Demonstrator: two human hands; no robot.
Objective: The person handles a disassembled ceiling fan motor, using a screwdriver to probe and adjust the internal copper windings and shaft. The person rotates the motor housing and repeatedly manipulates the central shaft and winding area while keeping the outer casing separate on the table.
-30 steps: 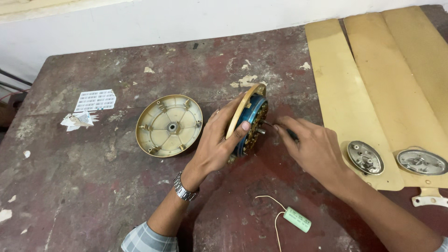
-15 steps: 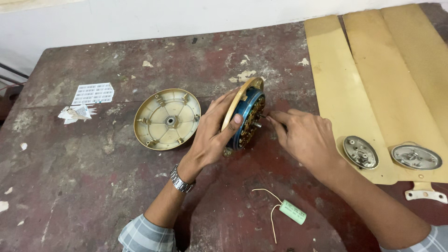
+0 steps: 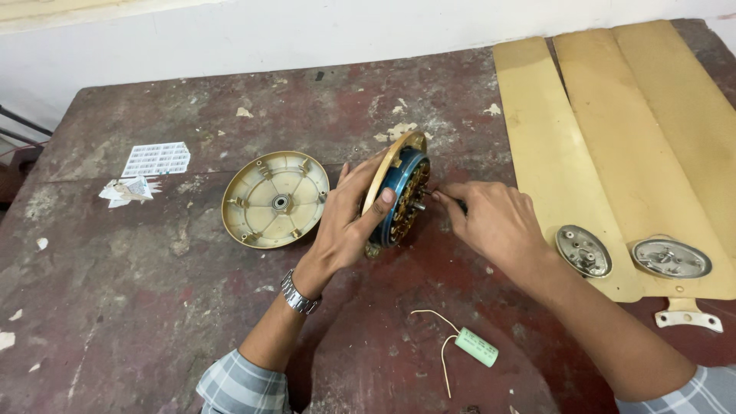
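Note:
My left hand (image 3: 346, 224) grips a ceiling fan motor (image 3: 402, 190) and holds it on edge on the worn table (image 3: 153, 322). The motor has a gold rim, a blue body and copper windings facing right. My right hand (image 3: 494, 222) is just right of the motor, its fingertips pinched at the short metal shaft that sticks out of the middle. A dark object shows slightly under those fingers; I cannot tell what it is. The round gold motor cover (image 3: 274, 199) lies open side up to the left of my left hand.
Three gold fan blades (image 3: 613, 138) lie at the right, with two round metal blade brackets (image 3: 584, 251) on their near ends. A green capacitor (image 3: 476, 346) with white leads lies near the front. Torn paper (image 3: 129, 189) and a printed sheet (image 3: 157, 159) sit at the far left.
My right hand's fingertips have closed in on the motor's shaft. My left hand keeps the motor on edge, almost unmoved.

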